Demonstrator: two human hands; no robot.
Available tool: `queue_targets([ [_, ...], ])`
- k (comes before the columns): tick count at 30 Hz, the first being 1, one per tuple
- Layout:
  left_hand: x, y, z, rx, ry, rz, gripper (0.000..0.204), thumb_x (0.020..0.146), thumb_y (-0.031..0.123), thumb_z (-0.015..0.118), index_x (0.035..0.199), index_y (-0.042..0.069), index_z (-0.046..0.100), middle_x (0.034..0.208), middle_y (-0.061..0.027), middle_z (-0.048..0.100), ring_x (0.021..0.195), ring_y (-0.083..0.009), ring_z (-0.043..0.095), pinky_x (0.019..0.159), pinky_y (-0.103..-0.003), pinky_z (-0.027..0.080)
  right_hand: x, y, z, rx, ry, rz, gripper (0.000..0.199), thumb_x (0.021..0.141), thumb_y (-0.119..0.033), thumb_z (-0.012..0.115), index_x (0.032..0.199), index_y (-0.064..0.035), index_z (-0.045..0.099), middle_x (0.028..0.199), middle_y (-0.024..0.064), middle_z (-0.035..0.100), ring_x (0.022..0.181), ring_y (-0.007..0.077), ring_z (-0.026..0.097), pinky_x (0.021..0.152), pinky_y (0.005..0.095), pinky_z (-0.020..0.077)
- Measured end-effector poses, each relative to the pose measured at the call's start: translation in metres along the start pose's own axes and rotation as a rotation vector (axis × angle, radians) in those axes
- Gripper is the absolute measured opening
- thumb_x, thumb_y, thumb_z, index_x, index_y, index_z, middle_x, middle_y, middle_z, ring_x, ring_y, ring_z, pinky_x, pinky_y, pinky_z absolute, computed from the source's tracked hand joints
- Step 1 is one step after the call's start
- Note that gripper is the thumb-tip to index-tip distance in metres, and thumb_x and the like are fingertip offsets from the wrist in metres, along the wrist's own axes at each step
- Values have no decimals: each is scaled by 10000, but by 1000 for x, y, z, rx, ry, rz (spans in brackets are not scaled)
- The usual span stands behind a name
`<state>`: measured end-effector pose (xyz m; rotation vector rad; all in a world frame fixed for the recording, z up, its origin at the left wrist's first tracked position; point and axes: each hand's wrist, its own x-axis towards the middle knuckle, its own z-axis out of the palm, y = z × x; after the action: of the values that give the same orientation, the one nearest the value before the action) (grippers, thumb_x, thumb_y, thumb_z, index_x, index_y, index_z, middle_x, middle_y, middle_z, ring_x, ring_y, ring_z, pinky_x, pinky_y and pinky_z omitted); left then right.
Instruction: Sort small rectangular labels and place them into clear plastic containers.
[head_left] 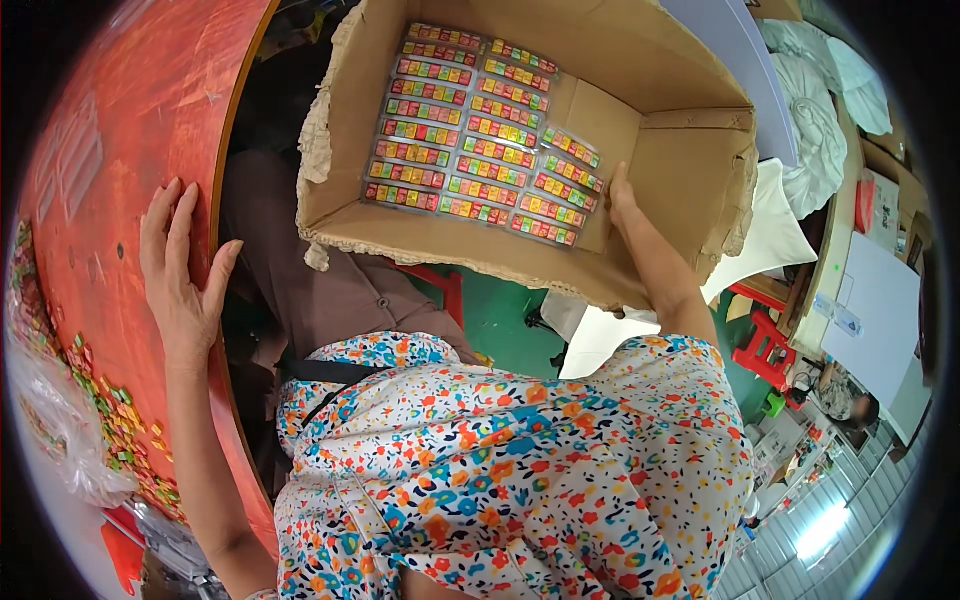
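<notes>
Loose coloured pieces (120, 420) and a clear plastic bag (55, 420) lie nearest, on the red desk (110, 120). The left hand (180, 270) rests flat and spread on the desk's edge, holding nothing. Further off, the right hand (622, 195) reaches into a torn cardboard box (690, 170), fingers touching the rightmost of 3 columns of coloured packets (480, 130) lying on its bottom.

right hand (622, 200): palm hidden behind packet rows (480, 135) (fingertips unseen) | small coloured pieces (120, 420): too small
</notes>
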<state>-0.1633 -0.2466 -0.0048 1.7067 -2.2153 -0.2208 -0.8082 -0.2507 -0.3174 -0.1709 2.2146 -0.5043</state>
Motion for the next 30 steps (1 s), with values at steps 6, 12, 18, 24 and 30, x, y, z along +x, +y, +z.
queue_targets([
  [6,-2,3,-5,38,7,-9,595,839,227,730,1379,99,517,1436,-109,457,1336,-311,421,1133,-438,314,-45,-30,39,307,-259,-171,664,996,-593,329,1235,-12,545,1214,141,606,958,260,660,911,394,530],
  [12,3,0,1,23,35,24,593,827,234,736,1366,100,529,1421,-117,472,1324,-317,433,1125,-437,323,-27,-28,38,-51,-245,-280,681,1008,-574,315,1337,-4,491,1302,140,561,1124,268,597,1017,437,476],
  [18,-4,-3,-7,28,105,51,568,759,289,765,1256,84,580,1301,-143,525,1216,-353,486,1020,-450,414,-62,-56,36,147,-431,-336,611,1003,-492,412,1345,4,511,1299,143,571,1139,262,556,997,391,445],
  [24,-1,8,37,-102,268,132,504,748,364,738,1119,70,567,1205,-136,536,1170,-320,500,983,-465,412,-73,-159,45,-87,-80,-1170,512,1029,-333,406,1319,74,517,1327,220,549,1177,300,539,1049,382,411],
  [30,7,23,62,78,408,148,604,799,438,692,1238,52,542,1351,-174,491,1311,-351,419,1116,-514,296,-271,-259,125,46,-417,-1598,494,1051,-296,376,1370,75,445,1360,209,511,1285,279,475,1099,397,354],
])
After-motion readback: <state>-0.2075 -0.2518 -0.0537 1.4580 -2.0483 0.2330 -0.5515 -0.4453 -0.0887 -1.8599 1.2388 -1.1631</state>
